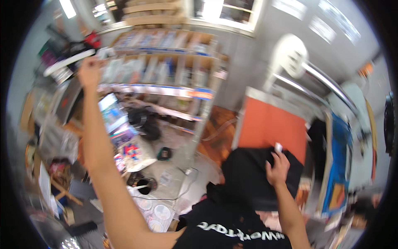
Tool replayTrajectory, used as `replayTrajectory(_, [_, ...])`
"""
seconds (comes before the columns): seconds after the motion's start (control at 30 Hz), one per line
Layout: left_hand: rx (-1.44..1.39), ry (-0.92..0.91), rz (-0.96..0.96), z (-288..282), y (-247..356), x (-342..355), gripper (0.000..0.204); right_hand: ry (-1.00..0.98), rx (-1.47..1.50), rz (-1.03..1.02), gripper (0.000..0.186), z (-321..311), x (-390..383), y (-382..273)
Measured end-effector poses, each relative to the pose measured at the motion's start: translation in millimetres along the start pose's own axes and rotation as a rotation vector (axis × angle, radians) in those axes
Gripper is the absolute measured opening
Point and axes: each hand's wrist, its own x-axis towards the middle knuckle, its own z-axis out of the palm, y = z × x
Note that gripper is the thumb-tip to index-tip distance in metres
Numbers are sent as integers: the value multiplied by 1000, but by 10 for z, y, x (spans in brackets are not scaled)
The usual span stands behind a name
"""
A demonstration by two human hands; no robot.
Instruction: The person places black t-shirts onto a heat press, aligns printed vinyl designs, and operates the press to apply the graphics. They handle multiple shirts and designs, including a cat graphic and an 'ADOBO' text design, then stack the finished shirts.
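My left arm stretches to the far left, where my left hand (90,71) is raised beside a long white bar (68,62) and the end of a shelf rack. Its fingers are smeared by motion, so whether they grip anything is unclear. On the right, my right hand (278,168) lies on a black cloth (248,170), thumb apart from the outstretched fingers. A small white piece (278,147), too blurred to name, touches its fingertips. The cloth is draped over the near part of an orange-red flat board (269,122).
A rack (166,89) of filled compartments stands ahead, left of centre. Beyond the board rises a white rounded machine head (290,54) with metal bars. A cluttered surface at left holds a dark cup (146,186), a cable and papers. A blue-framed panel (338,162) leans at right.
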Motion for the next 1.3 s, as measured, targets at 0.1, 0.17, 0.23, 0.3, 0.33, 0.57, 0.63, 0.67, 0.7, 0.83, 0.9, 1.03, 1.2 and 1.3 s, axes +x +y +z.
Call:
replayTrajectory(0.1, [-847, -144, -379, 279, 1322, -519, 13, 19, -10, -10, 49, -123, -14, 82])
replayTrajectory(0.17, [-1102, -277, -558, 90, 2058, -1144, 12, 162, 84, -63, 42, -102, -9, 166])
replayTrajectory(0.23, [-939, -565, -168, -136, 3085, -1949, 2, 286, 175, -70, 32, -276, -87, 88])
replayTrajectory(0.3, [-1123, -738, -251, -245, 4077, -2822, 16, 128, 517, 22, 20, -414, -312, 60])
replayTrajectory(0.33, [-1159, -926, -155, -302, 4345, -3123, 23, -65, 672, 167, 17, -508, -447, -18])
replayTrajectory(0.57, [-1230, -1395, -98, -419, 5531, -3760, 34, -605, 1076, 413, 25, -699, -1037, 224])
replayTrajectory(0.63, [-1226, -1444, -50, -348, 5679, -3740, 34, -569, 1036, 407, 24, -759, -948, 383])
replayTrajectory(0.67, [-1222, -1383, -42, -296, 5747, -3740, 34, -553, 989, 422, 23, -729, -893, 471])
replayTrajectory(0.7, [-1221, -1318, -30, -225, 5827, -3744, 33, -533, 939, 436, 22, -702, -827, 564])
replayTrajectory(0.83, [-1023, -833, 96, 229, 5972, -3809, 23, -374, 1068, 732, 17, -584, -363, 779])
replayTrajectory(0.9, [-940, -845, 25, 317, 6014, -3885, 16, -388, 1052, 789, 15, -491, -106, 888])
replayTrajectory(1.03, [-768, -808, 223, 419, 6004, -4044, 12, -221, 511, 489, 22, -436, -1, 901])
replayTrajectory(1.2, [-746, -857, 287, 461, 5925, -4195, 15, -40, 181, 89, 21, -408, -406, 937])
replayTrajectory(1.3, [-735, -885, 315, 472, 5922, -4197, 16, -35, 98, 20, 15, -326, -490, 998])
